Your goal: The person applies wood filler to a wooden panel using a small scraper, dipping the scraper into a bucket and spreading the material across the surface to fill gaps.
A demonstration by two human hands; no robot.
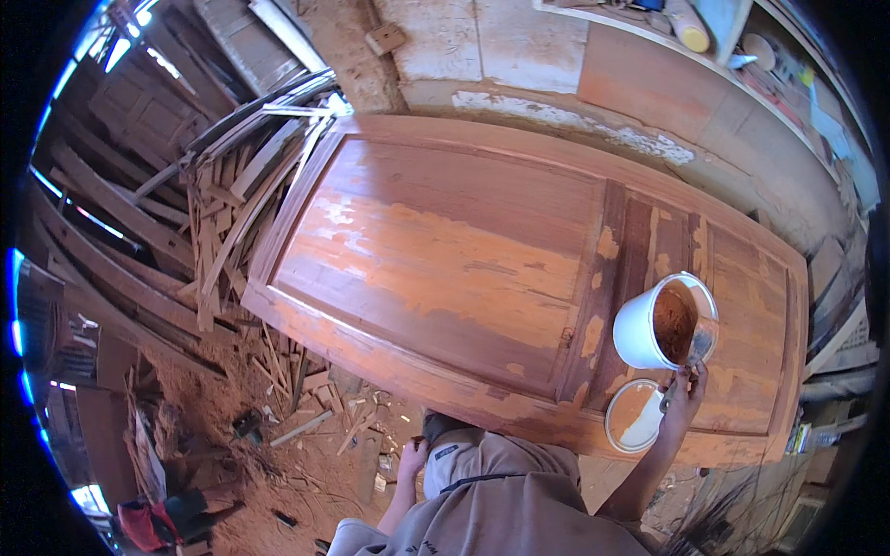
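My right hand (683, 393) is closed on a putty knife (705, 339), whose blade lies against the inner rim of a white bucket (640, 332). The bucket leans on its side toward me, and reddish-brown filler (674, 322) coats its inside. Just below the bucket lies its round white lid (642, 432), partly smeared with orange filler. Both rest on a large panelled wooden door (519, 361) laid flat, with orange patches across its panels and frame. My left hand (414, 458) hangs low by my body, away from the door; its fingers are too small to make out.
Scrap wood (232, 195) is heaped past the door's left end. Sawdust and offcuts (320, 398) cover the floor at left. Behind the door runs a wall with a cluttered shelf (640, 18). More items crowd the far right. Part of another person (162, 521) shows at lower left.
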